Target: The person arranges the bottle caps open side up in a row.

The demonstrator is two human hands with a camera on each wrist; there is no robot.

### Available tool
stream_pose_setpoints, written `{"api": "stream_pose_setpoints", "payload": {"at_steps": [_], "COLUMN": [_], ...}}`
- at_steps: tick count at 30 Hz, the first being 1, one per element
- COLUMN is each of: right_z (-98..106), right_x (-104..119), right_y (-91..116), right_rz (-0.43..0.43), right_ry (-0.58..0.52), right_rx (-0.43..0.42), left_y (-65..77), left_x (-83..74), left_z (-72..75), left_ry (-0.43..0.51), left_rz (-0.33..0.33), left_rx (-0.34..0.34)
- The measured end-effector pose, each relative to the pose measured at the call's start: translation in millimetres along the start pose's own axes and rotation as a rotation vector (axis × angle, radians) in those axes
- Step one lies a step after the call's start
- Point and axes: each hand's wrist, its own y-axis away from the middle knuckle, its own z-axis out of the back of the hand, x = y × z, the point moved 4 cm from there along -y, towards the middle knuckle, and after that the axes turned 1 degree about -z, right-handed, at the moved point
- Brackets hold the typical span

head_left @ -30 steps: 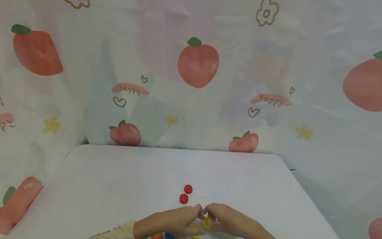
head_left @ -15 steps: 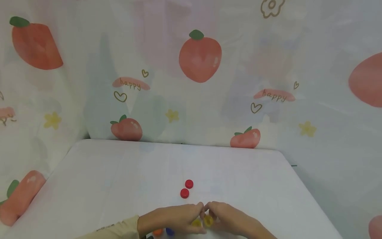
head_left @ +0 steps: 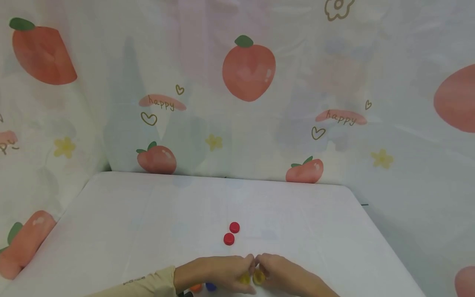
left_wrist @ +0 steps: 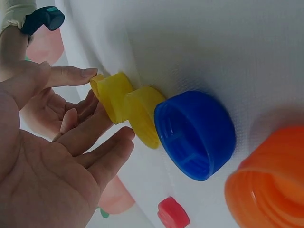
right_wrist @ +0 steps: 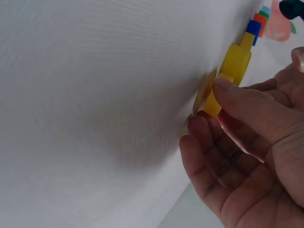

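Note:
Both hands meet low in the head view, fingertips close together. My right hand pinches a small yellow bottle cap between thumb and fingers, at the end of a row of caps. My left hand has its fingers and thumb extended around the yellow end of the row; in the left wrist view the thumb tip meets the rim of the outermost yellow cap. Another yellow cap follows, then a blue cap and an orange cap, openings showing.
Two red caps lie beyond the hands on the white table. In the right wrist view a green piece shows at the row's far end. A fruit-patterned cloth hangs behind the table.
The head view has tilted slightly downward. My right hand and its yellow cap have shifted slightly, staying beside the left fingertips. The red caps lie as before.

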Motion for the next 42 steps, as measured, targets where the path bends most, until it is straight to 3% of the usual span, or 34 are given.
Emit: {"api": "stream_pose_setpoints", "payload": {"at_steps": [4, 9, 13, 21, 25, 32, 42], "right_z": [-0.3, -2.3, -2.9, 7.2, 17.6, 27.5, 17.9], "right_x": [2.5, 3.8, 4.5, 4.7, 4.7, 2.7, 8.0], "right_y": [0.4, -0.1, 0.0, -8.8, -22.2, -55.1, -81.2], "right_rz": [0.056, 0.066, 0.025, -0.11, -0.068, 0.024, 0.005], "right_ry": [0.053, 0.084, 0.084, 0.103, 0.051, 0.011, -0.044], "right_rx": [-0.033, -0.051, -0.041, -0.014, -0.069, -0.177, -0.224], "left_y": [16.8, 20.4, 29.7, 52.4, 62.5, 64.7, 47.7], "left_x": [-35.5, -38.8, -42.1, -14.4, 4.6, 34.7, 35.7], "left_z": [20.6, 25.0, 37.3, 73.5, 86.5, 92.3, 88.4], "left_ry": [0.018, 0.009, 0.06, 0.058, 0.029, 0.061, 0.065], "left_rz": [0.028, 0.076, 0.139, 0.285, 0.374, 0.416, 0.411], "left_rx": [-0.008, -0.002, -0.086, -0.373, -0.464, -0.471, -0.436]}}
